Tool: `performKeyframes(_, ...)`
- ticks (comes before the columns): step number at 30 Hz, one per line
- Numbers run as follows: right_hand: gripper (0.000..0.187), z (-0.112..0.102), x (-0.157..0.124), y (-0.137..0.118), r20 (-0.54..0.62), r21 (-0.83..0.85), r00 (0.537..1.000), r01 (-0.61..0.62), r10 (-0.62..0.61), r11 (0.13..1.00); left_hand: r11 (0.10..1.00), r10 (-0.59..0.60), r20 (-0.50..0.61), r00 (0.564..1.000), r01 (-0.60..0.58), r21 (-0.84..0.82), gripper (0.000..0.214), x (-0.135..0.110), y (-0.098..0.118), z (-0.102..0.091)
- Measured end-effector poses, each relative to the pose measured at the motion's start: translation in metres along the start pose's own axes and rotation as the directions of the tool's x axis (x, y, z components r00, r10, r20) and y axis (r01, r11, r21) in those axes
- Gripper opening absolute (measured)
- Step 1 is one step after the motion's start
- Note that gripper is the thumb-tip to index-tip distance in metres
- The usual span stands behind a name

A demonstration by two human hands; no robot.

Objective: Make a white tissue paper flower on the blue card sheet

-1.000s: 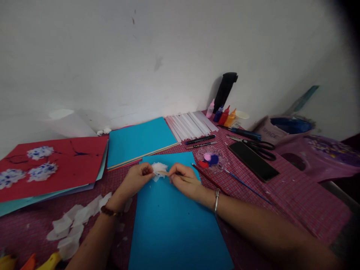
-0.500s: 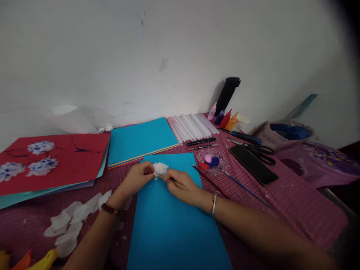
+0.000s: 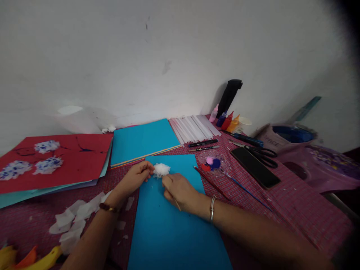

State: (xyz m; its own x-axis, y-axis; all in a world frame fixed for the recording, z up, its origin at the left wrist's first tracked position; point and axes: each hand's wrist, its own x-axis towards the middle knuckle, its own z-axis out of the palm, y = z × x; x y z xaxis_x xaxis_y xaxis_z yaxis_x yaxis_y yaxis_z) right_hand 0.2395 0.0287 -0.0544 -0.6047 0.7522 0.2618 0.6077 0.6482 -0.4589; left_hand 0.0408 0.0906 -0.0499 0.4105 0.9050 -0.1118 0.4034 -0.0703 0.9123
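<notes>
On the upper part of a blue sheet [image 3: 177, 232] sits a ruffled white tissue paper flower [image 3: 161, 169]. My left hand [image 3: 137, 174] has its fingers curled together at the flower's left edge, touching it. Between the closed fingers of my right hand [image 3: 178, 190] is a thin wooden stick [image 3: 177, 204]. Its rear end shows below the hand, and its tip by the flower is mostly hidden by my fingers.
Loose white tissue pieces [image 3: 80, 213] lie left, below a red sheet [image 3: 70, 161] with white-and-blue flowers. Rightward are a paint palette [image 3: 213, 164], brushes, a phone [image 3: 254, 167] and scissors [image 3: 263, 155]. Paint bottles [image 3: 227, 120] stand behind, near a pink stool [image 3: 303, 161].
My right hand has turned, with the wooden stick's rear end now showing below it. The flower looks rounder and fluffier. The whole view has shifted slightly.
</notes>
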Motion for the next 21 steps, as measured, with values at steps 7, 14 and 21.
performKeyframes(7, 0.013, -0.005, -0.003, 0.014, -0.144, 0.672, 0.866, -0.27, 0.479, 0.689, 0.979, -0.123, -0.119, 0.985, 0.101, -0.179, 0.02, -0.005, 0.015, -0.02)
performKeyframes(14, 0.01, -0.004, -0.001, 0.017, -0.024, 0.772, 0.876, -0.289, 0.481, 0.566, 0.98, -0.182, -0.344, 0.921, 0.198, 0.013, 0.029, -0.085, 0.039, -0.09)
performKeyframes(21, 0.011, 0.006, -0.002, 0.021, 0.019, 0.785, 0.907, -0.274, 0.421, 0.555, 0.881, -0.211, -0.404, 0.89, 0.352, 0.316, 0.021, -0.142, 0.0, -0.087)
